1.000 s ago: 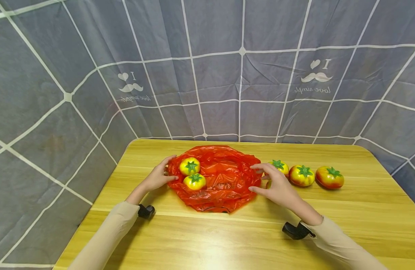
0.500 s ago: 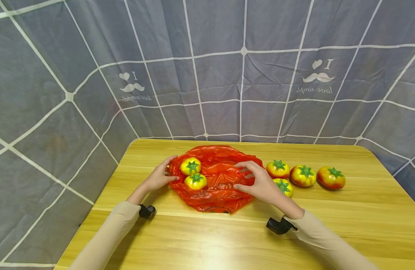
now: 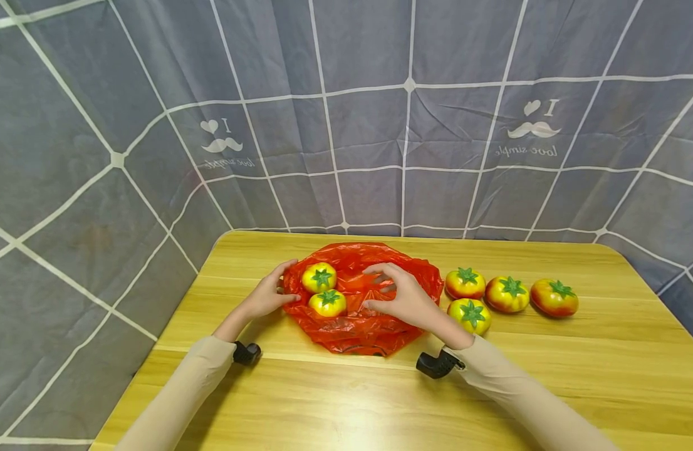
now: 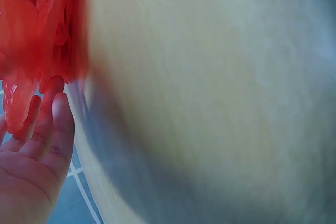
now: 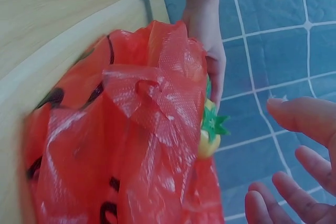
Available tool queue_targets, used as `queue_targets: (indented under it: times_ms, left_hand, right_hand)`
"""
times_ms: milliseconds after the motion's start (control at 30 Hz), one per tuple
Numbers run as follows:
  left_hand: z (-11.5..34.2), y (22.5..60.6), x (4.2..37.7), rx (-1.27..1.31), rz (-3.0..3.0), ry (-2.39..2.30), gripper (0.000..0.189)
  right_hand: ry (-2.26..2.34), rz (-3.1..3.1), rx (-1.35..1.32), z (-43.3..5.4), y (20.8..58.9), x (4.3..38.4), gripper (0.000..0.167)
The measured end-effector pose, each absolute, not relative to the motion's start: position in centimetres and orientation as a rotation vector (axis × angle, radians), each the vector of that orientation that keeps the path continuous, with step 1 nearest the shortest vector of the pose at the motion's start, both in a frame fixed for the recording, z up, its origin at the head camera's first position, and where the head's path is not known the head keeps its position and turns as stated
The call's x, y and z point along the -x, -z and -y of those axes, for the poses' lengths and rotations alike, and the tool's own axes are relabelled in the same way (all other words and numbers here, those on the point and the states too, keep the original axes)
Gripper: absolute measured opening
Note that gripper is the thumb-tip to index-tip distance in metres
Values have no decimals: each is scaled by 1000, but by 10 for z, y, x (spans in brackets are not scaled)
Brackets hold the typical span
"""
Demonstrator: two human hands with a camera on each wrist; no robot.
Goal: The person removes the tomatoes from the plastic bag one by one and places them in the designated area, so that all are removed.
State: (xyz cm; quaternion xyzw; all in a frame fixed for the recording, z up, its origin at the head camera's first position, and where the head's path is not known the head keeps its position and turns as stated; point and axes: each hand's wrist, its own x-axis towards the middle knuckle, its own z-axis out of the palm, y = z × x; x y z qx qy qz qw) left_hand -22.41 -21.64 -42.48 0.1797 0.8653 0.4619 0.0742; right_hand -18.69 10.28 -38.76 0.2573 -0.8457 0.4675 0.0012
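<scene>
A crumpled red plastic bag (image 3: pixel 375 335) lies spread open on the table, with two yellow toy tomatoes at its left: a far tomato (image 3: pixel 312 273) and a near tomato (image 3: pixel 324 305). My left hand (image 3: pixel 263 295) is at the bag's left edge, its fingers and thumb spread around the side next to the tomatoes. In the left wrist view its fairly straight fingers (image 4: pixel 62 124) touch the hanging red plastic. My right hand (image 3: pixel 405 300) hovers over the bag's right half, fingers apart and slightly bent, nothing between them. The right wrist view shows the bag's folds and black print from the side.
Right of the bag, several yellow-red tomatoes sit on the wooden table (image 3: pixel 352 401): a back one (image 3: pixel 465 285), a front one (image 3: pixel 469 316), a middle one (image 3: pixel 507 295) and a rightmost one (image 3: pixel 554 298). A grey gridded curtain (image 3: pixel 369 138) hangs behind the table.
My right hand has moved left, from beside the tomatoes at the right to over the bag's middle, uncovering the front tomato there. The left hand and the bag have hardly moved.
</scene>
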Motion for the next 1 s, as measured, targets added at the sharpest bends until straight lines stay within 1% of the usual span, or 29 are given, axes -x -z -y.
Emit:
queue_targets:
  times_ms: [500,800,1000]
  left_hand:
    - [216,425,224,-535,-2586,-1403,75]
    - [218,423,224,-540,-2576,-1412,75]
    - [218,424,224,-544,-2575,-1416,76]
  right_hand:
    - [-1576,2715,-851,-73,396,202,55]
    - [-1681,2749,-829,-58,398,207,60]
    - [-1659,2788,-811,-55,405,210,60]
